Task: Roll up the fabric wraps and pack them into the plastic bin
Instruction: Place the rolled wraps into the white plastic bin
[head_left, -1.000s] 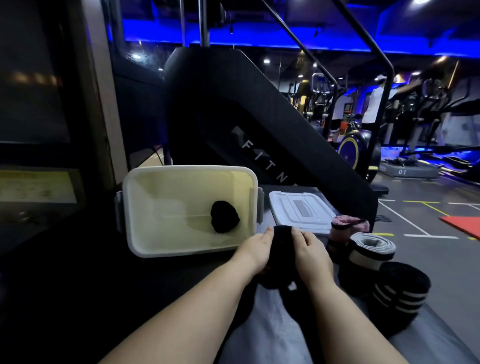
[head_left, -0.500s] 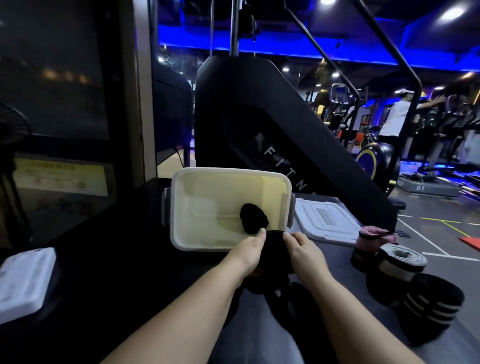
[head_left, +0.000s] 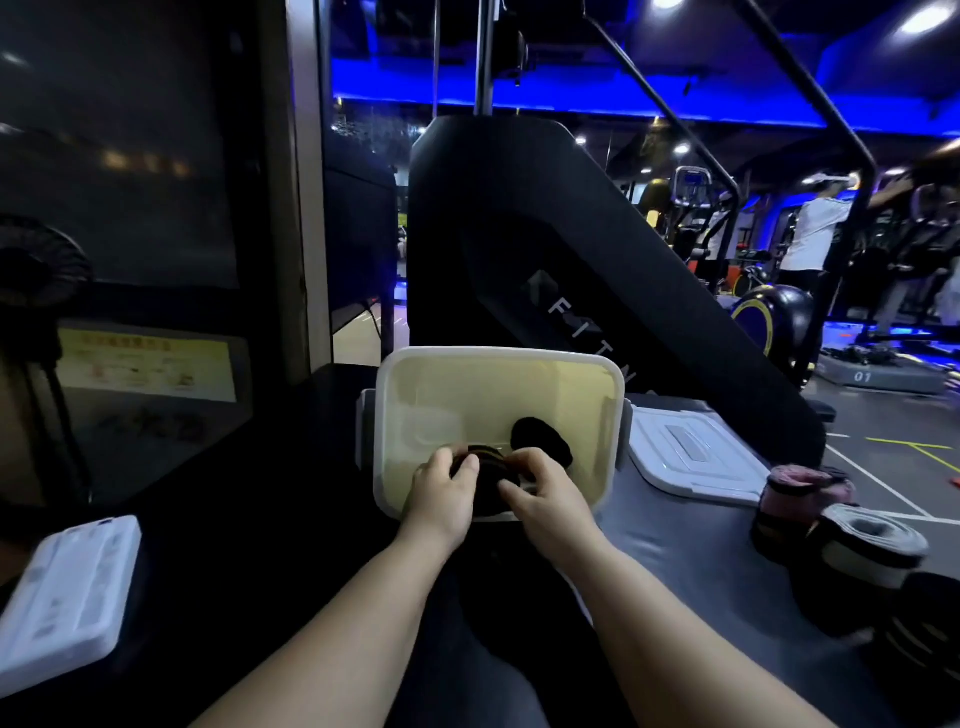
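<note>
— From the head camera, what stands around the plastic bin (head_left: 498, 358)?

— A tall black machine (head_left: 545, 234) rises just behind it. Its white lid (head_left: 691, 457) lies flat beside it on the right. Further right sit three rolled wraps: a pink roll (head_left: 800, 493), a grey-white roll (head_left: 872, 540) and a black striped roll (head_left: 924, 623). A flat white ribbed tray (head_left: 62, 597) lies well apart on the left.

— And the hands?

— The left hand (head_left: 441, 499) and the right hand (head_left: 545, 499) both curl round a dark rolled wrap (head_left: 485, 467), gripping it over the bin's near rim.

— Inside the bin?

— Smooth, pale, translucent walls with rounded corners, and one soft black roll (head_left: 540, 441) on the floor, just beyond the right hand.
</note>
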